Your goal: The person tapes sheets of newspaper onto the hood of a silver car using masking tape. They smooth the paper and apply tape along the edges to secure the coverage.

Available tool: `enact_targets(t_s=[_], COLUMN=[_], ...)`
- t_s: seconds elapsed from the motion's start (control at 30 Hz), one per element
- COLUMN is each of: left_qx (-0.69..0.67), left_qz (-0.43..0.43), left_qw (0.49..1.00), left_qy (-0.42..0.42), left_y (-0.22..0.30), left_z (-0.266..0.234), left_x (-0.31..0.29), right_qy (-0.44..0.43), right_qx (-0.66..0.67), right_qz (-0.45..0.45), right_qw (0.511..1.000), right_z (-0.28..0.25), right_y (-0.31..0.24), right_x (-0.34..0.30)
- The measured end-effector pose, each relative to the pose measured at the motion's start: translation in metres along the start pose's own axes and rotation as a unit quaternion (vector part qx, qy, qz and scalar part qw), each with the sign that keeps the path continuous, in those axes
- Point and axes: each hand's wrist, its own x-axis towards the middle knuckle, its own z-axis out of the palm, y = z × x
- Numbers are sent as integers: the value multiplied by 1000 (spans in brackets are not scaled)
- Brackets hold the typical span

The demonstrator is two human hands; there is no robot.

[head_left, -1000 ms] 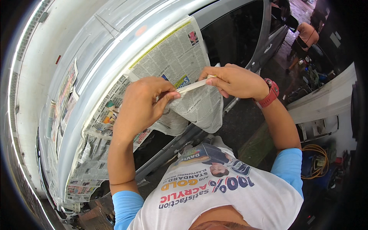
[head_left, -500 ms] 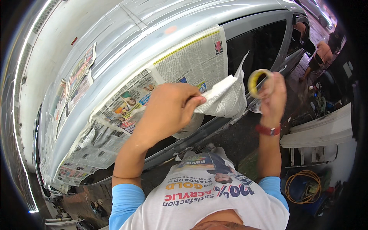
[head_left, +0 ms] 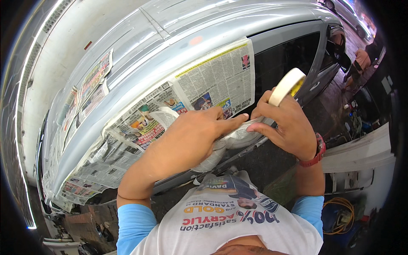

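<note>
One tape roll [head_left: 285, 87] is sitting right of centre in my curled right hand [head_left: 289, 127]; my left hand [head_left: 191, 134], forefinger extending, is hiding any grip, so I can't tell. It's blocking newspaper [head_left: 216, 76] mid-frame; a coiled hose [head_left: 352, 213] is lying lower right.

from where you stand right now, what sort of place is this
Probably a vehicle body or paint workshop: printed grey newspaper sheets cover part of the side of a silver-grey metal car, and the right hand holds a round roll of cream tape.
</note>
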Motion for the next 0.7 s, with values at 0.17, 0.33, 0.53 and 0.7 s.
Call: enact_targets(t_s=[0.17,0.33,0.53,0.7], left_qx=[-23,-23,207,523], left_qz=[-53,-145,-109,29], left_qw=[995,987,960,829], left_qy=[77,70,155,196], left_y=[-5,-25,-40,-85], left_z=[-4,-45,-83,-134], left_x=[-2,-3,30,124], right_qy=[33,118,257,316], right_qx=[-33,20,77,107], right_qz=[14,90,110,127], right_qw=[999,989,957,934], right_z=[11,5,28,50], right_y=[13,47,80,99], right_x=[17,39,52,83])
